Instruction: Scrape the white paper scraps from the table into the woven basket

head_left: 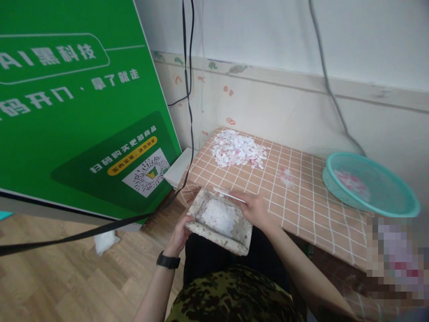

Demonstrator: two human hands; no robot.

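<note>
My left hand [180,235] grips the near left edge of a small patterned fabric box [243,239] held at the table's front edge, above my lap. The box holds a heap of white scraps [218,217]. My right hand [255,209] rests on the box's far right rim and pinches a thin white strip [228,194] that lies along the rim. A black watch [168,261] sits on my left wrist. Farther back on the checked table [301,201] lies a pile of white and pink scraps [238,150].
A teal mesh basket [398,208] with pink-white scraps stands at the table's right. A few scraps [286,175] lie mid-table. A big green signboard [73,107] fills the left, with black cables [189,89] hanging beside it. A white bag [105,241] lies on the wooden floor.
</note>
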